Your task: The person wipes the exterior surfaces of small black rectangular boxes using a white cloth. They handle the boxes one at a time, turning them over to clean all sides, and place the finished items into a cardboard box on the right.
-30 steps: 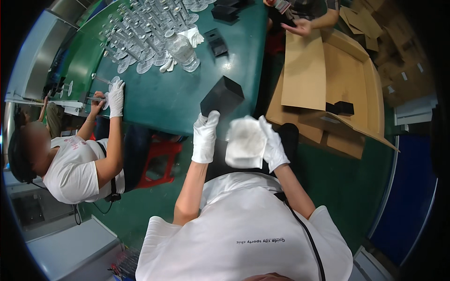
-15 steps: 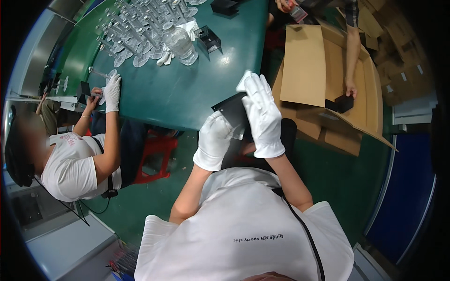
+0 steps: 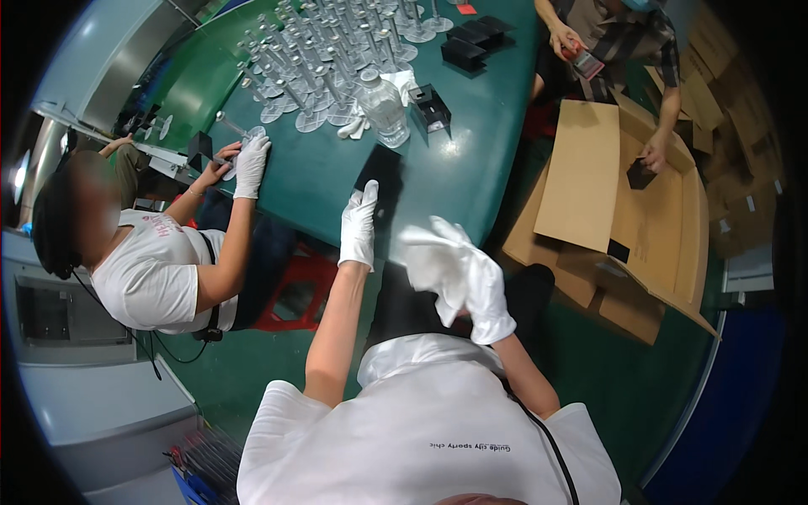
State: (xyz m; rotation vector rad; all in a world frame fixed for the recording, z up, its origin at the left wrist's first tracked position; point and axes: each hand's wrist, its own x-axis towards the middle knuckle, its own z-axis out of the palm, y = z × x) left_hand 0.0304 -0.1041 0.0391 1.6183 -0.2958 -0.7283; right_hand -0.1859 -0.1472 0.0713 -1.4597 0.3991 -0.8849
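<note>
My left hand (image 3: 358,225), in a white glove, grips a flat black piece (image 3: 385,171) at the near edge of the green table (image 3: 459,181). My fingers cover part of its lower end. Closer to my body, my white-gloved right hand (image 3: 484,295) is closed on a white cloth (image 3: 431,263) that hangs loosely and is partly blurred. Just beyond the black piece stands a clear bottle (image 3: 383,114) of liquid. Right of that bottle sits an open black holder (image 3: 430,109) with a cut-out.
Several clear stands with round bases (image 3: 316,63) crowd the far left of the table. More black holders (image 3: 471,42) lie at the back. An open cardboard box (image 3: 581,172) stands right, a co-worker's hand (image 3: 654,154) inside. Another person (image 3: 168,269) works at left beside a red stool (image 3: 295,290).
My hands have moved apart. The left has carried the black piece forward and left; the right has drawn back with the white cloth. The view has shifted, too.
</note>
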